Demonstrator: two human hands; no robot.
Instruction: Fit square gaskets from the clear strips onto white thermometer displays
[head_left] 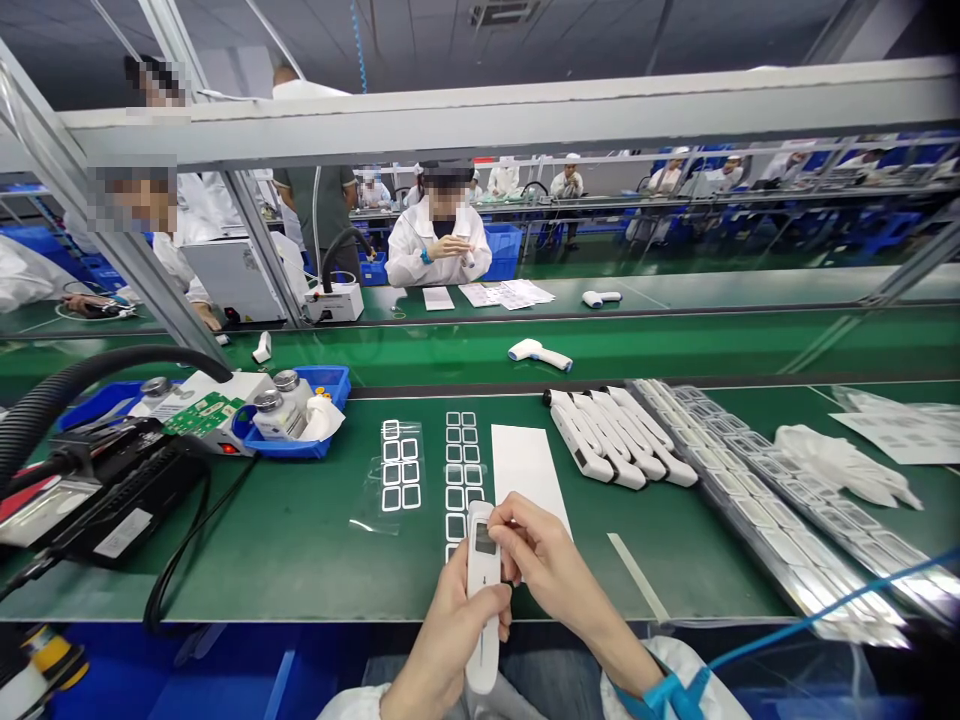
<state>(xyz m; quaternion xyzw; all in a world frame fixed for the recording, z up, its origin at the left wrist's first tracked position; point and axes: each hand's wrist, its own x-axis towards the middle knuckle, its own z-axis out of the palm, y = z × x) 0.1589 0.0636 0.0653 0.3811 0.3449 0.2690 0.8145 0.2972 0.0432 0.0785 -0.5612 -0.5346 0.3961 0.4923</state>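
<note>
My left hand [455,632] is wrapped around a white infrared thermometer [482,640], held upright with its small dark display window facing me. At the right edge of that window, my right hand [541,560] has thumb and forefinger pinched together; what they hold, if anything, is too small to make out. A blue strap [664,695] circles my right wrist. Just behind the thermometer lies a strip of white square frames [456,467], its near end partly covered by my hands. Beside it is a blank white sheet [525,462].
Another clear sheet of square frames [402,470] lies left. Several white thermometers [611,440] stand in a row at right, beside long trays of window pieces [742,490] and a white glove [844,465]. A blue bin [330,385] holds jars. Across the green conveyor [427,350] sits a co-worker [439,235].
</note>
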